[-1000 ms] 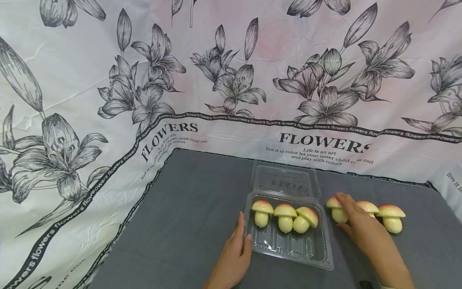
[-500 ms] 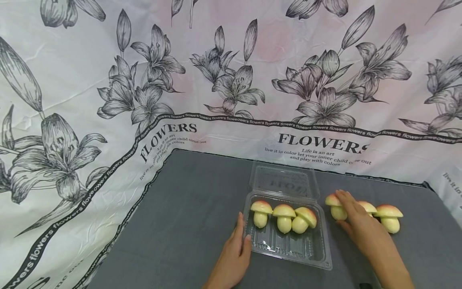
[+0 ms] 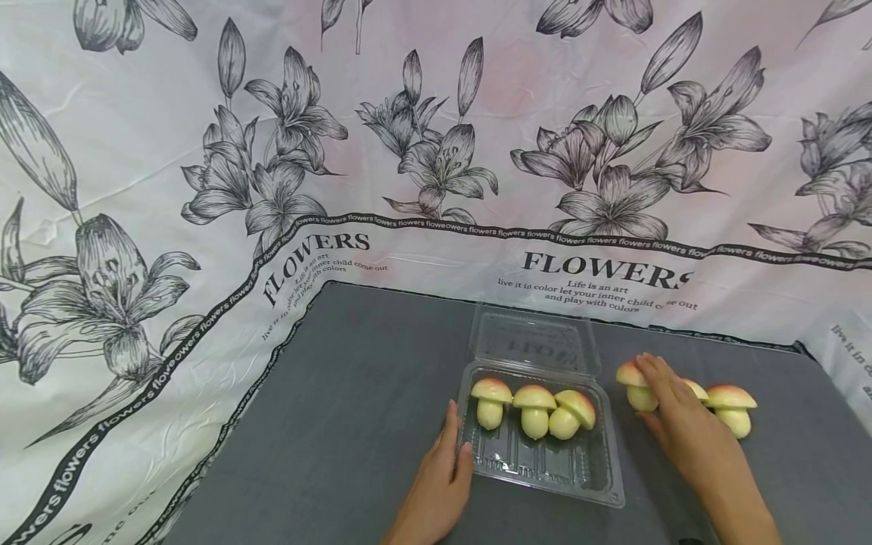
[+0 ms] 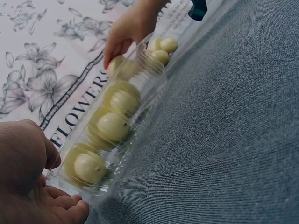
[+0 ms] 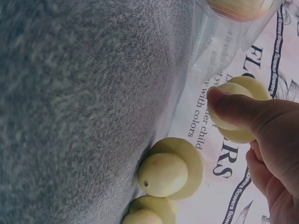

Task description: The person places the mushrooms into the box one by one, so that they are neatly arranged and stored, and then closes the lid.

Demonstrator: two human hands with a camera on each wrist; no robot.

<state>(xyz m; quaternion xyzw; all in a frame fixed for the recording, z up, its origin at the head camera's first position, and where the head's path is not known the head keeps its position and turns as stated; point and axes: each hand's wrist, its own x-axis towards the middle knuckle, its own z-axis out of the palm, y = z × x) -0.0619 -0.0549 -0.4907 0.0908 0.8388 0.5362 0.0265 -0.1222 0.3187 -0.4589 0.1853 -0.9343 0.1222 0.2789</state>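
My right hand (image 3: 691, 431) pinches a mushroom-shaped piece (image 5: 250, 88), with a pale yellow stem and reddish-topped cap, between thumb and fingers. It stands off the cloth in the right wrist view. Two similar mushrooms (image 3: 732, 409) sit on the right; my fingers partly hide the nearer one in the head view. My left hand (image 3: 439, 477) holds the left edge of a clear plastic box (image 3: 572, 488), thumb and fingers at its rim. Three mushrooms (image 3: 534, 412) lie in a row inside, the right one leaning.
The box's clear lid (image 3: 534, 341) is folded open toward the back. Grey cloth (image 3: 327, 424) covers the table. A white curtain (image 3: 422, 257) printed with black flowers hangs at the back and left.
My right hand has risen slightly with the pinched mushroom, shifting a little away from the box. The left hand and the box stay in place; the head view drifts slightly.
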